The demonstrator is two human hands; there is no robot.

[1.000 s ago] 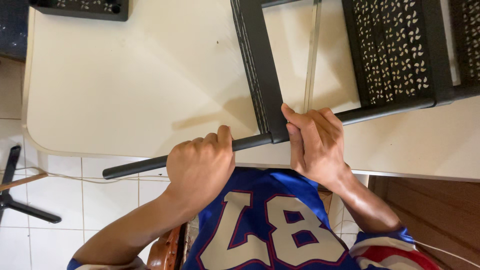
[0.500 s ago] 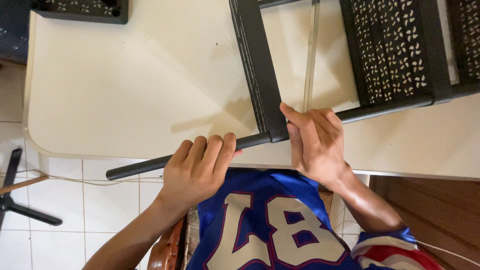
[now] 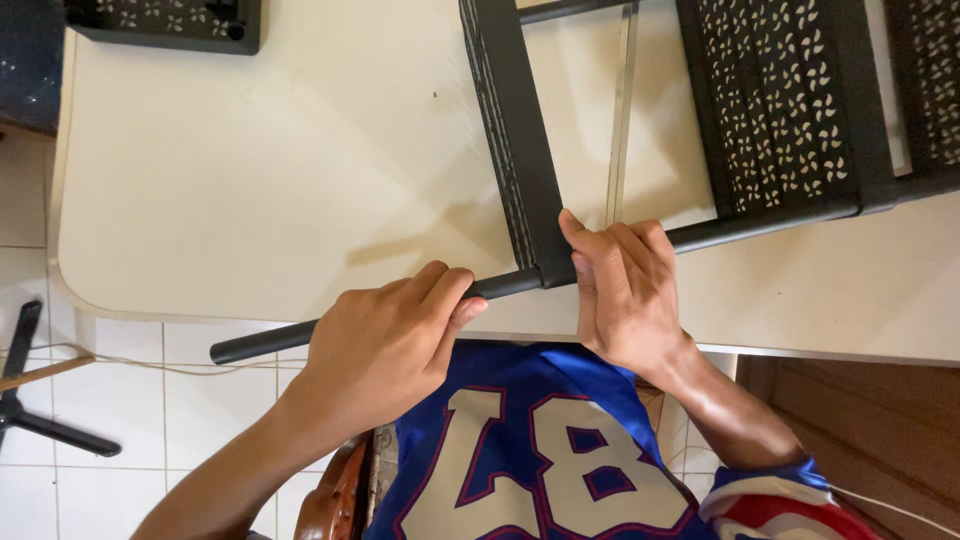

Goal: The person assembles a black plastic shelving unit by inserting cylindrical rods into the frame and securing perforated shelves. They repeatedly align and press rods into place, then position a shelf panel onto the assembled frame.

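While my left hand [image 3: 385, 335] and right hand [image 3: 625, 290] clamp the black pole [image 3: 260, 343], I'd keep it square through the perforated shelf panel [image 3: 520, 150].

A long pole [image 3: 400, 305] lies across the near edge of the counter [image 3: 250, 180], its left end jutting past the edge over the tiled floor [image 3: 110, 400]. The left hand [image 3: 385, 345] wraps the pole left of centre; the right hand [image 3: 625, 295] sits just to its right, where a slatted panel [image 3: 515, 140] meets the pole and runs away toward the far side. Right of that panel, a perforated shelf panel [image 3: 780, 100] also joins the pole. Another perforated piece [image 3: 165, 18] rests at the far left corner of the counter. A stand's legs [image 3: 40, 425] are on the floor to the left.
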